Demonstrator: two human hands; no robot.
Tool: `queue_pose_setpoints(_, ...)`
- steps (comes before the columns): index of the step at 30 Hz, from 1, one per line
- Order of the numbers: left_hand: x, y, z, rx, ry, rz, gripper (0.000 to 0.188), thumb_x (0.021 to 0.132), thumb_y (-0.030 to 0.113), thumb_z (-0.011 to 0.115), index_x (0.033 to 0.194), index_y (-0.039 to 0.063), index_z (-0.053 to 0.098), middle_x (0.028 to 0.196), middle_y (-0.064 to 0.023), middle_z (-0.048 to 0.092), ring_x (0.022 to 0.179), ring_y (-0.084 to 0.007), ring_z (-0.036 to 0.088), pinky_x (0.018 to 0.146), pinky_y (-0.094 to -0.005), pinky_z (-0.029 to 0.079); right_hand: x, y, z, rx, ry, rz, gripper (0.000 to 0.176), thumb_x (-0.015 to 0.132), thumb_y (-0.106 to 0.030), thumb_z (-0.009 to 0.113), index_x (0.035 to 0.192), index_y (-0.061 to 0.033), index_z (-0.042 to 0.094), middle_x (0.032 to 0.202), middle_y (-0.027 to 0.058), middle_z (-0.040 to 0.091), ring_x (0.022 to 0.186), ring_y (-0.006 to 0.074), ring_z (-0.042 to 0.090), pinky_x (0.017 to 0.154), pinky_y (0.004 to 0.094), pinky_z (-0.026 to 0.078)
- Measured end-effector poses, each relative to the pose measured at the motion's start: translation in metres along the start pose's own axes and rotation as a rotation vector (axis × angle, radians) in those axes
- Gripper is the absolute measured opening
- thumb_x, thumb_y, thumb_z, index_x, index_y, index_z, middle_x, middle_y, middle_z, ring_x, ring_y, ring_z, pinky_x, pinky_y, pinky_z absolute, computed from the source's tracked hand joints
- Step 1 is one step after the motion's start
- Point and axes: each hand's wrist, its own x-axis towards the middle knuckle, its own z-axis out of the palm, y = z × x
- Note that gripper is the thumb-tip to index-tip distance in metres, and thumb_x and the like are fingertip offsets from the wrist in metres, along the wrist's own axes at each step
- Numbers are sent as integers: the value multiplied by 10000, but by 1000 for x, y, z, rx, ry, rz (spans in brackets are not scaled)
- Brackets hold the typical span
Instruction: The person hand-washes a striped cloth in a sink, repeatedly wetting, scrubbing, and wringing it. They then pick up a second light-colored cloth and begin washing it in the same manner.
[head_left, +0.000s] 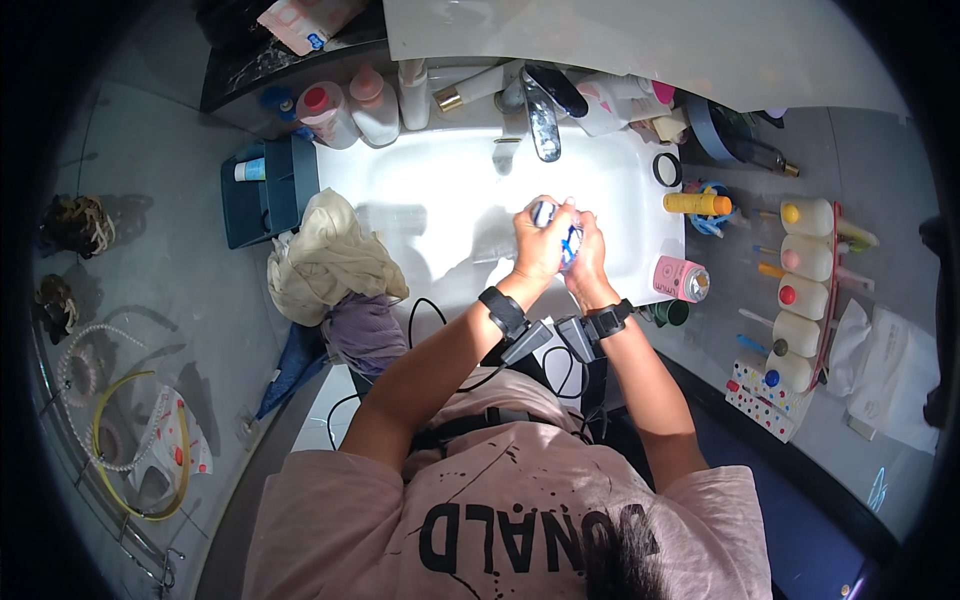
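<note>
Over the white washbasin (615, 172), my two hands are pressed together around a small, bunched white-and-blue item (572, 246), which looks like cloth. My left hand (538, 244) closes over it from the left. Against its other side lies my right hand (591, 251), fingers curled. Part of the item pokes out above the left fingers; the rest is hidden in the grip. Beyond the hands, the chrome faucet (544, 124) rises at the basin's back edge. Whether water is running cannot be made out in the glare.
Cream cloth (322, 255) and purple cloth (365, 334) are heaped over the basin's left edge, beside a dark teal caddy (289, 187). Pump bottles (373, 109) line the back. On the right rim are a yellow tube (694, 203) and a pink can (679, 278). Cables (424, 304) hang near my wrists.
</note>
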Motion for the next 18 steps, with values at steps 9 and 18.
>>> queue_pose_setpoints(9,9,26,-25,-207,-23,-291,189,938,199,677,778,139,596,728,32,596,644,-68,578,592,-233,459,-9,5,14,-271,-105,-319,331,964,-301,511,883,-1,625,800,42,604,745,123,547,702,298,458)
queue_pose_setpoints(18,26,47,-40,581,-396,370,257,899,177,689,1119,47,661,1077,-100,655,998,-236,628,894,-345,485,12,-22,-9,-149,-123,233,464,980,-482,436,1002,-61,629,740,59,676,579,161,653,422,309,501)
